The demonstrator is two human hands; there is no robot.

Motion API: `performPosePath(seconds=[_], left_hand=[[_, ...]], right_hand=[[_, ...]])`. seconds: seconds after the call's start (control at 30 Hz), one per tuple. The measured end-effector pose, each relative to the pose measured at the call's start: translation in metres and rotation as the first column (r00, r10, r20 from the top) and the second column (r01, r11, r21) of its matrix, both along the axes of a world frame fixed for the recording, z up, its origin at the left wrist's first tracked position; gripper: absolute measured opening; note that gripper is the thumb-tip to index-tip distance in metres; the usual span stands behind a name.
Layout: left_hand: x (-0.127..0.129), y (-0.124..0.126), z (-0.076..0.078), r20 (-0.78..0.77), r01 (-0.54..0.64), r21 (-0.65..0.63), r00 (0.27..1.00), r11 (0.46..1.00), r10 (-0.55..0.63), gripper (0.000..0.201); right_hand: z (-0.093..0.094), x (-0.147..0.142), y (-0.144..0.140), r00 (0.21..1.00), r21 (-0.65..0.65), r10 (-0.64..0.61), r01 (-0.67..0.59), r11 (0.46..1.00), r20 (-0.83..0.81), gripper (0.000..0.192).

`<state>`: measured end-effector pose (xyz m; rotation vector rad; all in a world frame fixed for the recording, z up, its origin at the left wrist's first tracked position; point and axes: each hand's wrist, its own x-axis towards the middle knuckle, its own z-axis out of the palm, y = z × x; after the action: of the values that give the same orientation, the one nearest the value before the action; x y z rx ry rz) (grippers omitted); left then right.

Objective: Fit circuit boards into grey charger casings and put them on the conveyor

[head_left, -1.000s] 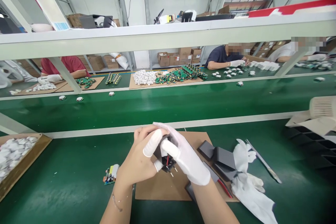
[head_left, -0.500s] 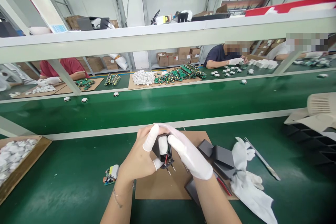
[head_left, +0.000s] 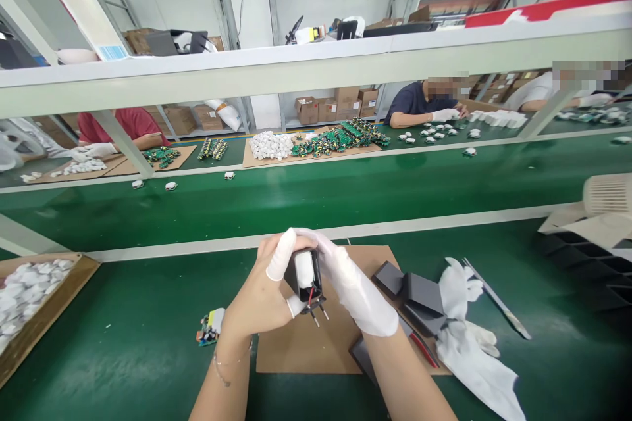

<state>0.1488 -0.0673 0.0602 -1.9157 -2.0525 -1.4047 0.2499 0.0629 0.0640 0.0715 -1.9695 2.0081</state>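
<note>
Black housing [head_left: 297,279] | metal prongs [head_left: 315,320] point down-right | long axis near-upright in view

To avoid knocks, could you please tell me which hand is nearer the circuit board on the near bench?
Left. The left hand is right of the circuit board and slightly farther forward; the right hand is farther right, past the case.

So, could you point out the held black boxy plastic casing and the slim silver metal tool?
Black boxy plastic casing [head_left: 293,276], head view: its left wall.
Slim silver metal tool [head_left: 496,299], head view: middle of its shaft.
</note>
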Motion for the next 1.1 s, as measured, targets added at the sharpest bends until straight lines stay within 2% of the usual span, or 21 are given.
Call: performPosePath(seconds=[0.13, 0.23, 0.3, 0.4, 0.47, 0.5, 0.57, 0.63, 0.67, 0.73, 0.8, 0.83, 0.97, 1.1], left_hand=[[0.001, -0.003, 0.002, -0.006, -0.029, 0.002, 1.0, 1.0, 0.029, 0.073], [0.003, -0.006, 0.005, -0.06, -0.063, 0.01, 0.996, 0.998, 0.064, 0.071], [0.006, -0.006, 0.007, -0.135, -0.089, -0.005, 0.987, 0.996, 0.088, 0.07], [0.008, -0.004, 0.008, -0.221, -0.115, -0.045, 0.97, 0.992, 0.102, 0.07], [0.007, -0.003, 0.008, -0.218, -0.097, -0.051, 0.972, 0.994, 0.084, 0.073], [0.006, -0.003, 0.008, -0.199, -0.077, -0.039, 0.978, 0.996, 0.068, 0.075], [0.004, -0.005, 0.007, -0.146, -0.04, -0.002, 0.988, 0.999, 0.039, 0.077], [0.002, -0.008, 0.007, -0.107, -0.055, 0.022, 0.993, 0.998, 0.057, 0.074], [0.001, -0.01, 0.007, -0.099, -0.084, 0.017, 0.991, 0.996, 0.086, 0.07], [0.002, -0.012, 0.009, -0.106, -0.15, -0.016, 0.983, 0.988, 0.148, 0.063], [0.004, -0.014, 0.01, -0.151, -0.21, -0.041, 0.968, 0.977, 0.201, 0.06], [0.005, -0.014, 0.011, -0.191, -0.243, -0.046, 0.954, 0.969, 0.23, 0.058], [0.008, -0.014, 0.013, -0.366, -0.372, -0.033, 0.868, 0.928, 0.335, 0.053], [0.01, -0.016, 0.015, -0.439, -0.4, -0.047, 0.831, 0.915, 0.341, 0.057]], right_hand=[[0.004, 0.003, 0.001, 0.998, -0.018, 0.042, -0.042, 0.999, 0.04, 0.047], [0.005, 0.005, -0.002, 0.988, 0.045, 0.033, -0.04, 0.998, 0.152, 0.058], [0.005, 0.006, -0.004, 0.986, 0.116, 0.008, -0.028, 0.993, 0.167, 0.063], [0.003, 0.008, -0.007, 0.984, 0.256, -0.132, 0.098, 0.962, 0.121, 0.066], [0.002, 0.008, -0.007, 0.967, 0.317, -0.236, 0.194, 0.928, 0.1, 0.072], [0.002, 0.008, -0.006, 0.964, 0.316, -0.246, 0.203, 0.927, 0.102, 0.076], [0.002, 0.007, -0.003, 0.984, 0.238, -0.151, 0.124, 0.963, 0.099, 0.081], [0.002, 0.006, 0.001, 0.999, 0.109, -0.027, 0.023, 0.994, 0.041, 0.072], [0.002, 0.006, 0.004, 1.0, 0.061, -0.019, 0.019, 0.998, 0.001, 0.06], [0.003, 0.007, 0.007, 0.993, 0.048, -0.117, 0.119, 0.992, -0.032, 0.033], [0.005, 0.01, 0.008, 0.974, 0.133, -0.224, 0.221, 0.966, 0.014, 0.015], [0.006, 0.012, 0.008, 0.968, 0.191, -0.245, 0.232, 0.954, 0.048, 0.012], [0.01, 0.018, 0.004, 0.953, 0.378, -0.245, 0.164, 0.911, 0.178, 0.014], [0.012, 0.019, 0.001, 0.938, 0.465, -0.277, 0.154, 0.872, 0.209, 0.014]])
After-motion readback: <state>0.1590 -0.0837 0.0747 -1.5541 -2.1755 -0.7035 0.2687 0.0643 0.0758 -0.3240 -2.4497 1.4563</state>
